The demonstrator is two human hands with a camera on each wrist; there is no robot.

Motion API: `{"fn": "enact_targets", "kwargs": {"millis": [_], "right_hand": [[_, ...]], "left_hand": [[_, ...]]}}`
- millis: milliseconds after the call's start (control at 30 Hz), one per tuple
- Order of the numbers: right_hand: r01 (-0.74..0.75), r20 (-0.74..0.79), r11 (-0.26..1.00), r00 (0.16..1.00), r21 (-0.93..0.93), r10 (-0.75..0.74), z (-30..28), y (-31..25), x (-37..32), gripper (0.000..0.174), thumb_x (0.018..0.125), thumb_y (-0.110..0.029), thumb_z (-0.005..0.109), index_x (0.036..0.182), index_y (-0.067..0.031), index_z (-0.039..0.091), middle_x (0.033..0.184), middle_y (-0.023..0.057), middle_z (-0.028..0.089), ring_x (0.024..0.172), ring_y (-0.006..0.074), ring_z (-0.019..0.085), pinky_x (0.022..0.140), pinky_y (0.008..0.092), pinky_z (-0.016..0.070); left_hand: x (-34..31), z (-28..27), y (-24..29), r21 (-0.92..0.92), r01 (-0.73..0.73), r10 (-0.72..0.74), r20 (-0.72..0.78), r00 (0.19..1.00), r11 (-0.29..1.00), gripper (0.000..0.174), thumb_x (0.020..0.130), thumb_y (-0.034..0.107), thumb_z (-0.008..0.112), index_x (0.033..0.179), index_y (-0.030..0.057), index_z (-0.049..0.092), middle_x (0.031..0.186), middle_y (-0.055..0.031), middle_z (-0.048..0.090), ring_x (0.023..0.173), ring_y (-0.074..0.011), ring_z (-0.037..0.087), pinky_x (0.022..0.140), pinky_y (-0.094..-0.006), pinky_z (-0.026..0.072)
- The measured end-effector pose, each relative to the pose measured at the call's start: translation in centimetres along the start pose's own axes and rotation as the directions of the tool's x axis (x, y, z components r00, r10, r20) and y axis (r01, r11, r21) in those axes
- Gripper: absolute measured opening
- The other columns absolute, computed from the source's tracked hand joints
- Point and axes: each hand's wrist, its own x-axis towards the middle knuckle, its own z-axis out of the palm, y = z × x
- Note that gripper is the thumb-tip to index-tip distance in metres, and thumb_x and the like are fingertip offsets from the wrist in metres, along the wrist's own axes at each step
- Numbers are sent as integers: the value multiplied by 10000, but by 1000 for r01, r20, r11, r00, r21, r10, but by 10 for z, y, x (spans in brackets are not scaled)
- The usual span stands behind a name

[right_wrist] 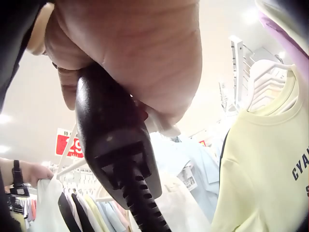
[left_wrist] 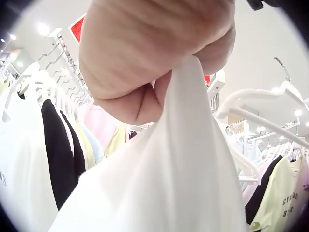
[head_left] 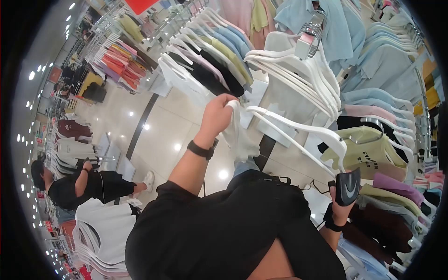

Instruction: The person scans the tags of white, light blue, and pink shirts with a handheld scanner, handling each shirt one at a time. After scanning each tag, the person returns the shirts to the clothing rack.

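My left hand (head_left: 217, 116) pinches the upper edge of a white garment (head_left: 239, 135), which hangs down in folds below the fingers. The left wrist view shows the cloth (left_wrist: 169, 159) drawn to a peak at the fingertips. My right hand (head_left: 341, 207) grips the handle of a black corded barcode scanner (head_left: 348, 186), its ribbed cable end (right_wrist: 140, 198) pointing down in the right wrist view. One end of a white hanger (head_left: 298, 123) reaches the right hand beside the scanner, and its other end points toward the white garment. Fingers partly hide the scanner's handle.
Ahead, a rack holds several bare white hangers (head_left: 298, 77) beside black, yellow and blue shirts (head_left: 217, 58). On the right hangs a yellow shirt (head_left: 373, 151) with dark lettering. A person in black (head_left: 79, 189) stands at the left by more clothes. A white top (head_left: 100, 224) hangs nearby.
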Motion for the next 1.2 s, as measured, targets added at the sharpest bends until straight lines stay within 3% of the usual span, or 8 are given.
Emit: {"fn": "enact_targets", "kwargs": {"millis": [500,700,833,867,933,967,1033,1200], "right_hand": [[-84,59,984,995,156,76,34,-33,-6,553,749,4,802,1247,37,562,1093,65,625,983,130,613,902,265,483],[82,99,996,991,44,-86,72,-40,10,358,757,-21,787,1084,47,657,1120,120,618,998,254,621,920,309,472],[-49,128,989,991,138,31,70,5,-2,740,777,3,809,1427,56,459,1307,159,632,1221,221,619,1046,345,482],[-200,120,930,978,308,170,66,7,-7,719,767,24,811,1404,57,478,1294,155,643,1198,212,633,1034,345,494],[150,219,987,963,59,-159,50,-12,13,667,770,46,812,1370,40,522,1251,123,661,1114,190,667,979,321,522],[336,259,941,912,-32,-317,42,-20,23,642,771,56,812,1353,32,543,1230,107,670,1072,179,683,951,310,536],[80,164,983,981,167,-107,42,-28,14,611,762,37,824,1319,30,573,1216,93,665,1060,170,667,940,311,523],[79,218,970,967,229,-130,24,-35,28,482,799,-152,825,1193,49,632,1226,135,653,1041,226,631,927,349,495]], "left_hand": [[-2,37,63,361,-238,227,73,971,902,217,881,105,624,1025,-6,741,790,-134,724,698,-217,667,695,-345,531],[-34,44,123,44,-279,248,343,906,959,261,887,17,607,1137,3,681,869,-85,699,717,-156,650,685,-306,522],[-46,17,151,-121,-319,327,585,742,940,433,882,58,718,1294,8,593,1078,-84,626,866,-143,624,787,-299,511],[-48,6,156,-18,-542,471,520,713,840,439,881,80,738,1293,18,599,1105,-94,623,909,-177,626,819,-316,508],[-35,0,154,275,-878,795,379,474,392,475,836,122,786,1274,34,622,1113,-118,626,987,-292,616,858,-375,499],[-31,0,143,296,-885,777,430,459,359,463,811,104,788,1245,35,640,1078,-117,630,959,-300,618,833,-379,502],[-20,1,121,307,-909,748,523,409,282,442,761,68,792,1187,37,676,1007,-116,638,903,-316,622,785,-385,508],[-41,9,109,285,-833,714,428,554,474,319,710,48,797,1018,87,726,794,-71,603,703,-296,615,593,-378,488]]}}
